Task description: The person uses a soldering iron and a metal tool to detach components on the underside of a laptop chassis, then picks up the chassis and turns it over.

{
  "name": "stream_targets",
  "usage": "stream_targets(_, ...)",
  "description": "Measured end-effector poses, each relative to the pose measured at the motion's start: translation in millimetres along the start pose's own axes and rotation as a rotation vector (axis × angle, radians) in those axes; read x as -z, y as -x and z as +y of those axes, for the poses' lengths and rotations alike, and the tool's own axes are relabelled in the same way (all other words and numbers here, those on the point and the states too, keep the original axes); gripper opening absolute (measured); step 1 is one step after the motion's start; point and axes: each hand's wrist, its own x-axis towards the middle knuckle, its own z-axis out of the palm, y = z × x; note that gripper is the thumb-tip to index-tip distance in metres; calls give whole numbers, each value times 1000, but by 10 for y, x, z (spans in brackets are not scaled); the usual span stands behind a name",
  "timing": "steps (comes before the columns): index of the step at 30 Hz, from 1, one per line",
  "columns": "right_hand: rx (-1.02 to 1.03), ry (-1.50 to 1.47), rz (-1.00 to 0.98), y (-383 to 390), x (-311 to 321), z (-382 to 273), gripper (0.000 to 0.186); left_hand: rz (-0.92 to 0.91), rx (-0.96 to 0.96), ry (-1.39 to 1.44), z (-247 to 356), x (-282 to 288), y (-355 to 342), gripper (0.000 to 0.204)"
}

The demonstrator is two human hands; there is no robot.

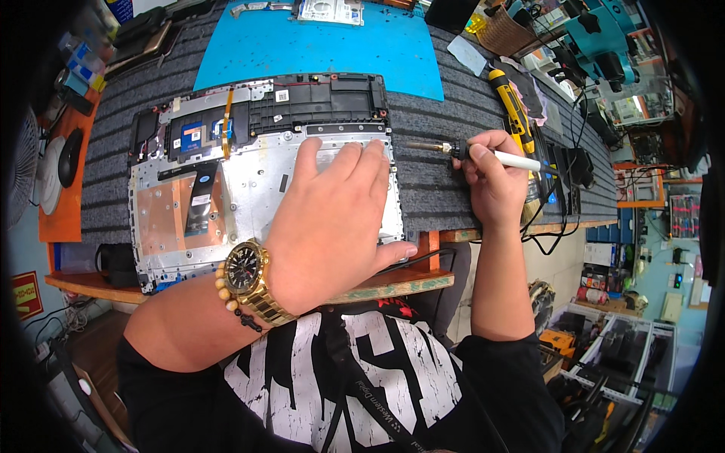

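Observation:
An opened laptop chassis (260, 181), silver and black with an orange ribbon cable (226, 128), lies on the grey ribbed mat (438, 196). My left hand (332, 211), with a gold watch and bead bracelet on its wrist, rests on the chassis’s right half, fingers extended. My right hand (495, 181) grips a soldering iron (517, 161) by its white handle, just right of the chassis, its metal tip pointing left. A yellow-and-black tool (510, 106) lies behind that hand.
A blue silicone mat (317, 53) holds small metal parts at the back. A teal microscope (596, 38) and wicker basket (502, 26) stand at back right. Black cables (551, 234) hang over the bench’s front edge (400, 287). An orange board (72, 211) is at left.

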Motion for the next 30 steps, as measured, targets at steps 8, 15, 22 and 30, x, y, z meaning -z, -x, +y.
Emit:
stream_targets(8,-6,85,-8,26,7,5,12,5,-6,10,-14,12,-5,104)
stream_targets(15,10,123,-21,33,2,-5,12,11,-7,9,-10,18,-4,104)
stream_targets(22,11,130,-14,37,-8,-2,11,11,-7,15,-11,15,0,104)
stream_targets(30,15,137,-17,45,-12,-4,10,19,-8,11,-13,7,-1,104)
